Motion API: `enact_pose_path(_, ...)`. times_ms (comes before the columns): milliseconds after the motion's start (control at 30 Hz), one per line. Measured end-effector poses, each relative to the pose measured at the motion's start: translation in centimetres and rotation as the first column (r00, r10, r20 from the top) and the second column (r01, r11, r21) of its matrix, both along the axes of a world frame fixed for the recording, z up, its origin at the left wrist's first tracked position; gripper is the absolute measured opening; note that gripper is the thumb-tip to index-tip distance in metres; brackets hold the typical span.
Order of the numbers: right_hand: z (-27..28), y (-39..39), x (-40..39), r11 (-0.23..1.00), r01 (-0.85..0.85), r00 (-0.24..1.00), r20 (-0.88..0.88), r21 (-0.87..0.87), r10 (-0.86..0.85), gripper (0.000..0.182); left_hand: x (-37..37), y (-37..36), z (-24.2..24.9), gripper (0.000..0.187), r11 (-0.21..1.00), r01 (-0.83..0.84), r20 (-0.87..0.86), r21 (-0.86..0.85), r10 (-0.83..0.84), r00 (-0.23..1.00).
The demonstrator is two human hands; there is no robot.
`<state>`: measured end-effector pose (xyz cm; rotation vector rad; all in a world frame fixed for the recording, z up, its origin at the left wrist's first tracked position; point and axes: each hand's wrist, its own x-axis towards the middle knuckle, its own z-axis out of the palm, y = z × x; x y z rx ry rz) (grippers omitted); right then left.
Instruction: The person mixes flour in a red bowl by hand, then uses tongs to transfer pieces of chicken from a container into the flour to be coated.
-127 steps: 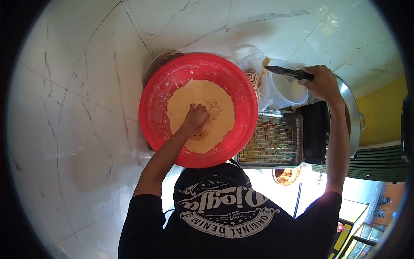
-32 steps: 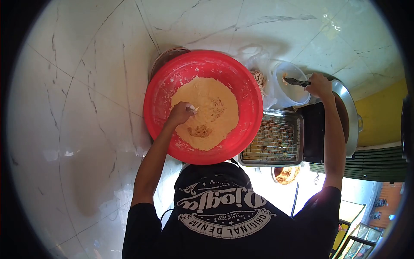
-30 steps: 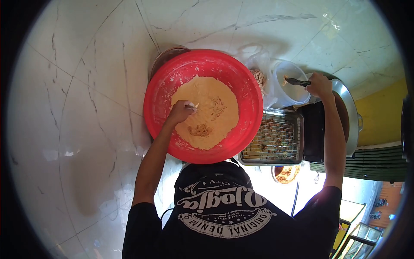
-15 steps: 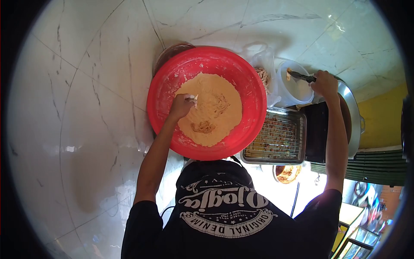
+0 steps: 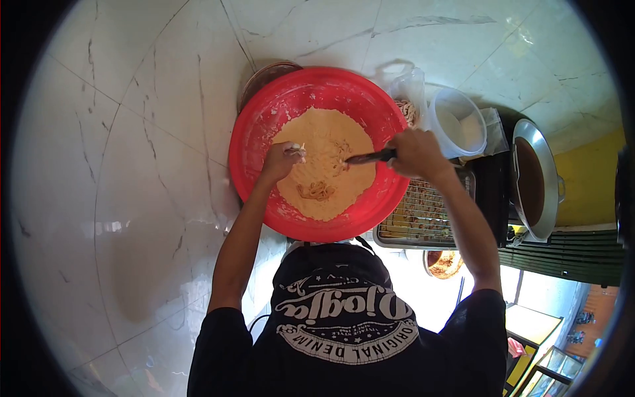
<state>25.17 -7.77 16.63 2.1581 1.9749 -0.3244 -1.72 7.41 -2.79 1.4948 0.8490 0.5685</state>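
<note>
A wide red basin (image 5: 259, 119) holds pale yellow flour (image 5: 321, 129). In the flour lies a small clump of battered strips (image 5: 316, 191), with more coated pieces right of the middle. Over the left part of the flour hovers my left hand (image 5: 280, 161), its dusted fingers pressed together; whatever they hold is too small to make out. My right hand (image 5: 420, 153) is closed around dark tongs (image 5: 372, 157) above the basin's right side. The tips of the tongs reach down to the pieces in the flour.
Right of the basin stand a clear bag (image 5: 405, 106) of pale strips and a white tub (image 5: 460, 126) with whitish liquid. A tray with a wire rack (image 5: 420, 212) sits nearer me. A large metal pan (image 5: 552, 198) with brown contents is farther right.
My right hand has swung left with the tongs, from over the white tub to the flour in the basin. My left hand has stayed almost in place.
</note>
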Motion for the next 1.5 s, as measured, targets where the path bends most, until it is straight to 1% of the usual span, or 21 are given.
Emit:
enact_pose_path(67,-2.7,0.0,-2.2,0.997,-0.046,0.998,-0.044,-0.068,0.043,0.022,-0.1,0.2,-0.9,0.017,0.998,0.013,0.018,0.054,-0.014,1.0)
enact_pose_path(133,-4.4,0.0,-4.1,0.992,-0.072,0.996,-0.055,-0.1,0.067,0.022,-0.2,0.1,-0.2,0.017,0.999,0.015,-0.023,0.034,-0.014,1.0)
enact_pose_path(200,-5.0,0.0,-4.6,0.987,-0.093,0.994,-0.067,-0.133,0.085,0.022,-0.2,0.1,-0.2,0.017,1.0,0.021,-0.064,0.013,-0.02,0.998)
enact_pose_path(300,-5.0,0.2,-4.5,0.983,-0.093,0.995,-0.063,-0.16,0.084,0.022,-0.5,0.1,-0.4,0.017,0.997,0.062,-0.021,0.041,-0.061,0.998)
enact_pose_path(400,-4.0,0.1,-3.3,0.992,-0.063,0.997,-0.052,-0.11,0.058,0.022,-0.5,-0.3,0.6,0.016,0.995,0.037,-0.087,0.092,-0.029,0.996)
enact_pose_path(467,-3.6,0.2,-2.5,0.998,-0.061,0.993,-0.106,-0.034,0.057,0.021,-0.5,-0.2,0.9,0.017,0.998,0.059,0.058,-0.026,-0.057,0.997)
enact_pose_path(500,-3.6,0.1,-2.3,0.998,-0.061,0.993,-0.106,-0.033,0.057,0.021,-0.5,-0.2,1.1,0.017,0.998,0.058,0.058,-0.025,-0.057,0.997)
enact_pose_path(567,-3.8,-0.1,-2.1,0.999,-0.023,0.983,-0.179,0.03,0.028,0.021,-0.3,0.0,1.6,0.017,0.983,0.048,-0.135,0.176,-0.025,0.991)
enact_pose_path(600,-4.0,-0.1,-2.1,0.999,-0.021,0.984,-0.178,0.032,0.026,0.021,-0.1,-0.1,2.2,0.017,0.983,0.051,-0.134,0.178,-0.027,0.991)
enact_pose_path(667,-4.4,-0.2,-2.4,0.997,0.026,0.976,-0.219,0.078,-0.008,0.025,0.2,-0.3,3.2,0.015,0.977,0.117,-0.147,0.176,-0.091,0.985)
enact_pose_path(900,-5.7,-0.1,-2.5,0.989,0.044,0.973,-0.231,0.142,-0.01,0.028,1.8,0.1,3.8,0.013,0.96,0.2,-0.152,0.196,-0.172,0.973)
enact_pose_path(967,-5.7,-0.1,-2.3,0.984,0.062,0.968,-0.25,0.164,-0.019,0.028,2.1,0.2,4.2,0.014,0.955,0.244,-0.061,0.167,-0.237,0.97)
enact_pose_path(1100,-6.8,-0.3,-1.0,0.979,0.051,0.966,-0.26,0.196,0.002,0.03,2.6,-0.1,4.7,0.014,0.952,0.224,-0.03,0.209,-0.223,0.974)
enact_pose_path(1167,-5.9,-0.5,-0.6,0.979,0.05,0.977,-0.212,0.199,-0.007,0.031,3.1,-0.2,4.3,0.016,0.982,0.124,-0.012,0.145,-0.124,0.992)
enact_pose_path(1200,-5.2,-0.5,-0.2,0.978,0.047,0.978,-0.206,0.201,-0.004,0.031,3.4,-0.1,3.6,0.016,0.982,0.122,-0.006,0.148,-0.122,0.993)
enact_pose_path(1267,-3.5,-0.8,0.6,0.971,0.039,0.98,-0.201,0.237,0.01,0.031,4.1,0.0,2.1,0.018,0.983,0.011,-0.042,0.185,-0.003,0.999)
enact_pose_path(1300,-2.8,-1.0,1.1,0.971,0.039,0.981,-0.196,0.236,0.008,0.031,4.4,-0.3,1.8,0.018,0.983,0.011,-0.037,0.183,-0.005,0.999)
enact_pose_path(1367,-1.3,-1.1,2.5,0.956,0.03,0.994,-0.11,0.292,0.003,0.028,5.1,-1.1,1.0,0.025,0.861,0.208,-0.375,0.463,-0.022,0.927)
enact_pose_path(1400,-0.4,-1.1,3.3,0.956,0.028,0.994,-0.106,0.292,0.003,0.028,5.7,-1.6,1.0,0.025,0.861,0.206,-0.371,0.464,-0.022,0.928)
enact_pose_path(1467,1.8,-1.3,4.9,0.964,0.05,0.998,-0.044,0.263,-0.039,0.027,7.0,-2.7,0.9,0.021,0.7,0.472,-0.628,0.536,-0.043,0.777)
enact_pose_path(1500,3.4,-1.5,5.5,0.967,0.092,0.995,-0.05,0.236,-0.082,0.027,7.3,-3.2,0.3,0.021,0.699,0.471,-0.626,0.537,-0.044,0.779)
